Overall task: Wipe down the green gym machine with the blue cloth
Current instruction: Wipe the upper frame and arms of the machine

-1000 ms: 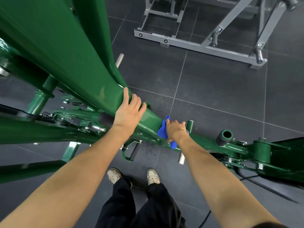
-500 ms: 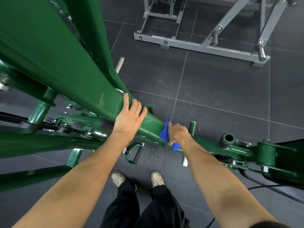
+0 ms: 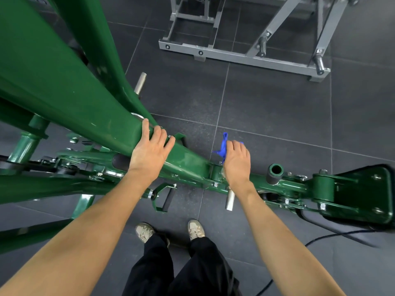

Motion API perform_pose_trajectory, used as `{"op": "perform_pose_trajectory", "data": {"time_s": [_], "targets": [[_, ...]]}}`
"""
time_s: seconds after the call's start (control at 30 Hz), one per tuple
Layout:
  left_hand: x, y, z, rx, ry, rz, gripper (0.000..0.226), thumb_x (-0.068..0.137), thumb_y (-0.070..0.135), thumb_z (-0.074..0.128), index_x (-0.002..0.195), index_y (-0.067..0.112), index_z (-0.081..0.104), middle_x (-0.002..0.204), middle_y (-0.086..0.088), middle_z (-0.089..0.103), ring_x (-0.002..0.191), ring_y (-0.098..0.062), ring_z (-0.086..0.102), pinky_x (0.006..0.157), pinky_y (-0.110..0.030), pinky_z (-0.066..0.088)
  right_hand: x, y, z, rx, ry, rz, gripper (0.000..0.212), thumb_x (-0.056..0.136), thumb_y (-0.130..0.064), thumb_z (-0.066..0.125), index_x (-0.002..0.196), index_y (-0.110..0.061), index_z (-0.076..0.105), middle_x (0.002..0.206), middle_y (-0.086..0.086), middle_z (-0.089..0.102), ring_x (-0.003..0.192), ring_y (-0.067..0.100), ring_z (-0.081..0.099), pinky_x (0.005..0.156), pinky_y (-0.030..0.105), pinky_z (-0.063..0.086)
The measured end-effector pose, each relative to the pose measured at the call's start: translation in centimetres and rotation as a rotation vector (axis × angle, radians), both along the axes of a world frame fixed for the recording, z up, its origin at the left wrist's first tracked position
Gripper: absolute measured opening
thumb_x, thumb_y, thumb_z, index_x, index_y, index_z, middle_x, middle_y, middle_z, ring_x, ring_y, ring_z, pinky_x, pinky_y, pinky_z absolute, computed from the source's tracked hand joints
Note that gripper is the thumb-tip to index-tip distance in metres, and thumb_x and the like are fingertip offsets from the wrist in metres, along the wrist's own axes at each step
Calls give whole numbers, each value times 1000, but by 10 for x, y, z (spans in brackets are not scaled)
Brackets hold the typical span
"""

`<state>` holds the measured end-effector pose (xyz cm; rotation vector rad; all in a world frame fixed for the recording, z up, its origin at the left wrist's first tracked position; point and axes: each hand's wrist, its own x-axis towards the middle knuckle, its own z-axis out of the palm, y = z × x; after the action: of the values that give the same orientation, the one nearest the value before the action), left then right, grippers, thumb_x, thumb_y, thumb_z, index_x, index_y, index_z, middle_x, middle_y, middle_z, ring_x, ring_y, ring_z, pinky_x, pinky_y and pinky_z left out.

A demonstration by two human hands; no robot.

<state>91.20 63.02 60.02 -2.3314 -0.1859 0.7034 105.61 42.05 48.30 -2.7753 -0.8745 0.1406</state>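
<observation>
Fingers [image 3: 159,135] of the left hand [image 3: 149,154] lie straight and flat over the sloping beam of the green gym machine [image 3: 53,82], bracing there and gripping nothing. The fingers [image 3: 233,146] of the right hand [image 3: 237,161] curl over the blue cloth [image 3: 223,146].

The machine fills the left of the view and runs rightward as a low base rail. A grey steel rack [image 3: 245,58] stands well beyond it on the dark floor tiles [image 3: 267,107]. At the machine's right end sits a broad green foot plate [image 3: 363,193], with a black cable [image 3: 320,238] trailing on the near side. The person's pale shoes [image 3: 145,231] stand just short of the rail.

The right hand works at the joint where the beam meets the rail. An open tube stub [image 3: 275,169] rises just right of it and a short steel peg [image 3: 229,199] juts out below the wrist. The cloth, bunched, pokes out on the far side of the machine past the fingertips.

The paint gleams all over, so no line between wiped and unwiped shows. By the cloth's position the job looks to be mid-course, with the stub, pivot block, foot plate and lower legs likely still to do.
</observation>
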Motion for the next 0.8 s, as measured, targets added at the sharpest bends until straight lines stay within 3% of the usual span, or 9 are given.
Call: {"op": "perform_pose_trajectory", "data": {"time_s": [0.07,0.2,0.27,0.37,0.5,0.57,0.67,0.8], "targets": [[0,0,0,2,-5,1,108,83,57,70,163,16,10,150,-23,31,145,-42,25,116,-74,5,2,-19,-1,9,-28,-56,53,70,8,71,121,-3,62,116,13,65,110,37,60,98,48,49],[0,-2,0,14,-7,-1,109,82,58,70,164,18,9,150,-21,32,144,-41,26,116,-74,4,-10,-54,-17,-236,342,83,65,83,4,58,145,-7,43,119,13,64,115,33,58,108,37,35],[0,-1,0,18,-8,2,108,83,58,69,163,19,8,150,-20,31,144,-41,25,116,-74,4,-13,-63,-19,-186,433,108,75,79,6,58,150,-7,38,114,13,66,113,32,58,110,32,31],[0,-2,0,22,-8,5,110,81,61,68,163,19,8,151,-20,31,145,-41,25,115,-74,3,-11,-65,-10,-27,647,41,72,80,7,57,147,-13,41,107,9,61,110,32,56,101,34,41],[-1,-4,0,25,-9,7,112,81,62,68,164,19,7,150,-19,31,145,-40,25,116,-74,3,4,-60,3,-8,916,13,50,82,-12,67,126,-28,50,100,2,61,93,26,60,82,36,52],[-1,-4,0,30,-11,13,111,82,62,68,164,19,7,150,-19,31,146,-40,25,116,-74,3,12,-50,11,-72,976,24,36,78,-24,69,109,-34,54,91,-3,63,81,20,59,74,33,49],[-1,-4,2,42,-10,12,112,81,62,69,164,19,6,151,-18,31,146,-40,25,116,-74,2,16,-36,12,-67,1003,-45,26,69,-26,67,94,-29,63,83,-6,64,77,21,58,74,32,48],[0,-5,2,36,5,28,112,82,61,69,164,20,5,154,-18,30,148,-39,24,116,-74,1,8,-41,2,-92,919,-39,40,72,-30,74,108,-26,57,97,2,67,90,28,65,80,36,51]]}}
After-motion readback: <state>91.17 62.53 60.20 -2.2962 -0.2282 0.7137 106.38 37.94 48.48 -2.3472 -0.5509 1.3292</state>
